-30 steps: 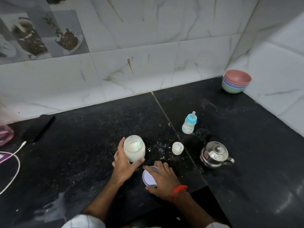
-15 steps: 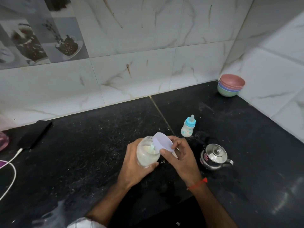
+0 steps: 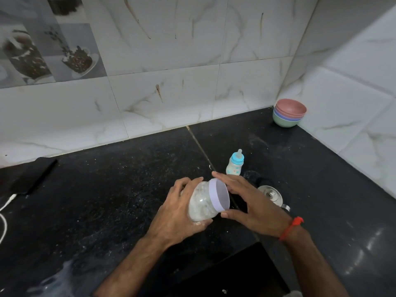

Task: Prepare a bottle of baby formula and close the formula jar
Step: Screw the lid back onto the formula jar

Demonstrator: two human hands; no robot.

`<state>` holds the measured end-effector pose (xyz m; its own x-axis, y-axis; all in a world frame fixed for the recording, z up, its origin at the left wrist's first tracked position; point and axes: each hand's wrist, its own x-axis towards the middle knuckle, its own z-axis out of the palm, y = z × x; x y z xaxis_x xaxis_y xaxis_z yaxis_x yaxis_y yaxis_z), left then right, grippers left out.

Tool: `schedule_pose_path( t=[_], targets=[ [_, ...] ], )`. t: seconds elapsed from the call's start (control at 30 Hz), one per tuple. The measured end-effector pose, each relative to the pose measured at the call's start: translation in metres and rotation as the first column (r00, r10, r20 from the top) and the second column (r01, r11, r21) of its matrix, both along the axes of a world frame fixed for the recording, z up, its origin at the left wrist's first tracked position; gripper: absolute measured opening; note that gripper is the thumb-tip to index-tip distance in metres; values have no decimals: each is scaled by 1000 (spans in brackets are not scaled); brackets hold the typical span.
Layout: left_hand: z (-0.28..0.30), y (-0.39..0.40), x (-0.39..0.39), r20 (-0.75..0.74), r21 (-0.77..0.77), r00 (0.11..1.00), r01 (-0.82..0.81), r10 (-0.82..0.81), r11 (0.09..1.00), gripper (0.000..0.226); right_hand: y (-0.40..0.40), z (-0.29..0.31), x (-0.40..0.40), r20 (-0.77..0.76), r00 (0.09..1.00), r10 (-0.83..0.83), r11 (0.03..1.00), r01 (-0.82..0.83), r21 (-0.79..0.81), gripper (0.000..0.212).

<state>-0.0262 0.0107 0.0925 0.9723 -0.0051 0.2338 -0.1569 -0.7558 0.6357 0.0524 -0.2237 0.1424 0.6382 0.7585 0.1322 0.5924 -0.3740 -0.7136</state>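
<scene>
Lid now on tilted jar, between hands.

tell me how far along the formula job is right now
Looks done: the small baby bottle with the blue collar and teat stands assembled on the black counter.

In hand: the left hand grips the clear formula jar, tilted, while the right hand sets the pale lilac lid on its mouth.

Left: turning the lid tight; whether it is threaded cannot be told.
</scene>
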Motion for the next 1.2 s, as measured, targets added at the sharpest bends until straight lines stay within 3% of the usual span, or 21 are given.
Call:
schedule_pose_path(
  t=[0.17,0.37,0.5,0.57,0.63,0.7,0.8,0.9,0.97,1.0,1.2],
  targets=[
    [4,-10,-3,-6,37,1000,19,-18,999,108,-11,5,3,71,997,39,997,-34,-66,79],
    [8,-18,-8,-16,25,998,55,-54,998,105,-22,2,7,-23,997,79,995,-80,-58,82],
    [11,-23,-9,-27,82,996,86,-85,993,103,-26,6,7,-69,997,-20,992,12,-124,86],
    [13,-25,-10,-31,109,995,102,-99,989,102,-25,7,4,-86,988,-127,983,114,-145,77],
    [14,-28,-10,-26,116,993,116,-114,986,102,-23,7,0,43,968,-247,953,251,-170,71],
    [14,-31,-10,-31,114,991,132,-129,985,103,-21,8,-4,234,927,-293,903,349,-252,88],
    [15,-33,-10,-35,92,990,142,-140,985,104,-24,16,-2,339,879,-334,844,440,-309,97],
    [17,-33,-9,-41,87,991,129,-126,988,105,-34,24,2,163,966,-202,949,234,-212,67],
    [18,-31,-7,-56,63,990,130,-126,990,106,-38,25,3,26,1000,15,984,-11,-179,81],
    [19,-30,-7,-62,55,988,142,-139,988,106,-39,25,4,34,997,68,983,-61,-176,85],
    [24,-34,-3,-30,102,983,186,-184,977,100,-37,26,4,55,998,-9,992,15,-122,75]
  ],
)
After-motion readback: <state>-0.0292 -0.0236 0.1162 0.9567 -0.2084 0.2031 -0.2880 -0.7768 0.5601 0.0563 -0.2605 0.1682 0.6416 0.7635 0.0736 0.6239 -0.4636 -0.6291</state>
